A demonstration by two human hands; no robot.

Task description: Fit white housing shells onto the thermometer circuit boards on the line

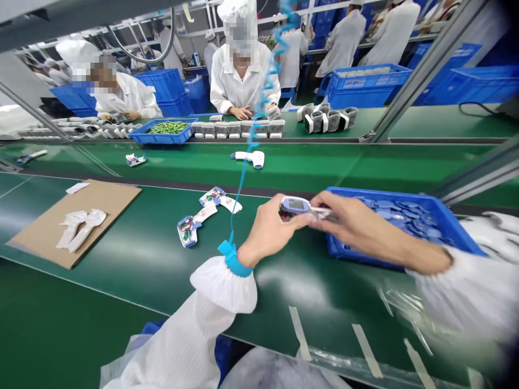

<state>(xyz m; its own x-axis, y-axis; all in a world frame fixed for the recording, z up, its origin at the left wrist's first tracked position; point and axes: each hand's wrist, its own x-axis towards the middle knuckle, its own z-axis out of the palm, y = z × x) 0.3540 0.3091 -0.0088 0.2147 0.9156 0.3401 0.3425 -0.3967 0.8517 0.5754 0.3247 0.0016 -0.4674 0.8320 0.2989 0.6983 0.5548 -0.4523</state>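
My left hand [270, 227] is closed round a small white and purple thermometer head [295, 206] with a grey screen, held above the green belt. My right hand [344, 219] pinches the same piece from its right end, fingers pressed together. A blue antistatic strap [234, 258] circles my left wrist, its coiled cord rising to the frame above. Just behind my right hand sits a blue tray [450, 229] filled with several bluish flat parts. Two open thermometer halves [190, 227] [219, 198] with exposed wiring lie on the belt to the left of my hands.
A brown cardboard sheet [109, 202] with white shell pieces [81, 227] lies at left. A white thermometer [250, 157] rests on the far belt. Across it, people in white coats work beside a blue tray of green parts [166, 131] and rows of white housings [237, 128]. Tape strips [300, 332] mark the near edge.
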